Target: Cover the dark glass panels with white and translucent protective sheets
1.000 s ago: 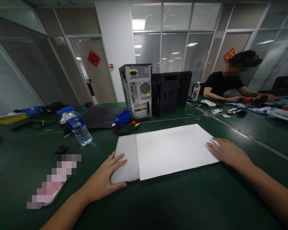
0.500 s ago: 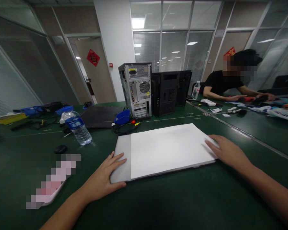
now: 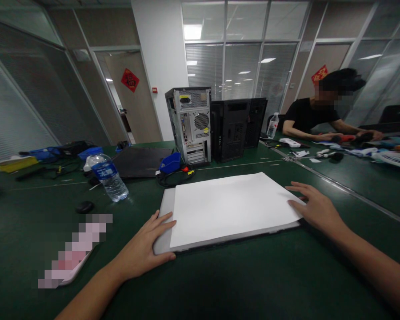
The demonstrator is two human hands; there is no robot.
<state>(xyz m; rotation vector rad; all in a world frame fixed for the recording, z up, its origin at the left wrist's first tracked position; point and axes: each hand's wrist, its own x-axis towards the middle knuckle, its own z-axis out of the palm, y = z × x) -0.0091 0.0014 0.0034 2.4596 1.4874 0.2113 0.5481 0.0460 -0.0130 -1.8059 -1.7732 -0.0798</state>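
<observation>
A closed silver laptop [image 3: 166, 231] lies flat on the green table [image 3: 220, 284], with a white paper sheet [image 3: 230, 206] covering most of its lid. The left hand [image 3: 146, 249] rests flat and open on the laptop's near left corner. The right hand [image 3: 315, 206], fingers spread, presses the sheet's right edge. A water bottle [image 3: 108, 177] with a blue label, its writing too small to read, stands to the left. Behind, a silver PC tower [image 3: 190, 126] shows a yellow sticker, beside a black tower [image 3: 231, 130]. A person in black [image 3: 308, 116] works at the far right.
</observation>
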